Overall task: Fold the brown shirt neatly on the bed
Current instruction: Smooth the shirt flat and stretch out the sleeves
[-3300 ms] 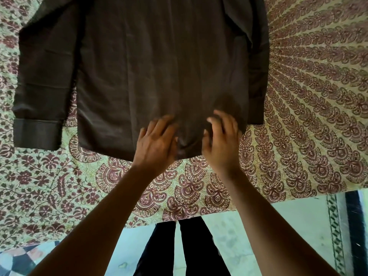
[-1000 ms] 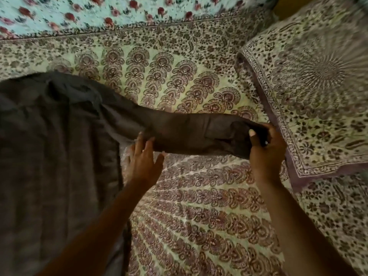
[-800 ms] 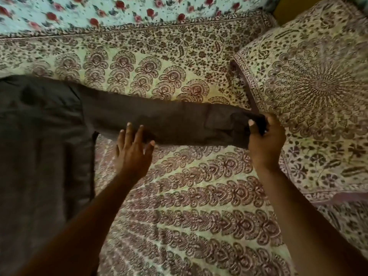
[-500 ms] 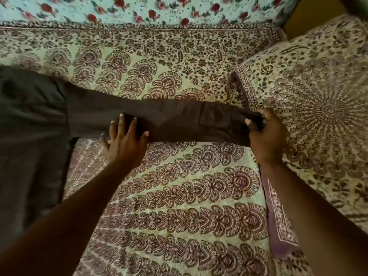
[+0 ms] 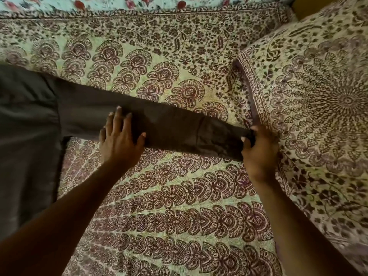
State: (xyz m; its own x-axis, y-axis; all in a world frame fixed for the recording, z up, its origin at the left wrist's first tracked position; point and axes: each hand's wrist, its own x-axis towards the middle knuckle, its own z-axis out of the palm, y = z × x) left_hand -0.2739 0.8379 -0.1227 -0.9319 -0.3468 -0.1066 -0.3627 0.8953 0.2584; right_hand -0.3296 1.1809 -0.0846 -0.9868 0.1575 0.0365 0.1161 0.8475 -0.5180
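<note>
Across a bed [image 5: 179, 216] covered in a maroon-and-cream paisley sheet, a person stretches one sleeve [image 5: 179, 128] of a brown shirt [image 5: 25, 136] out flat. The shirt's body lies at the left edge of the scene, running toward the near side, while the sleeve extends rightward from it, slanting slightly nearer as it goes, to the edge of a pillow [image 5: 318, 106] in matching print.

The left hand [image 5: 119, 140] lies flat on the sleeve about midway along it, fingers straight and spread, thumb out to the right, pressing the cloth down against the sheet. The right hand [image 5: 258, 152] grips the cuff end of the sleeve, fingers curled around the fabric with the thumb on top, just beside the pillow's bordered edge. Between the two hands the sleeve looks smooth, with a seam line crossing it near the cuff.

Both bare forearms reach in from the near edge of the frame. Along the far side, a strip of pale blue cloth [image 5: 139, 3] with red flowers borders the paisley sheet. The pillow fills the right side, its circular medallion pattern facing up.
</note>
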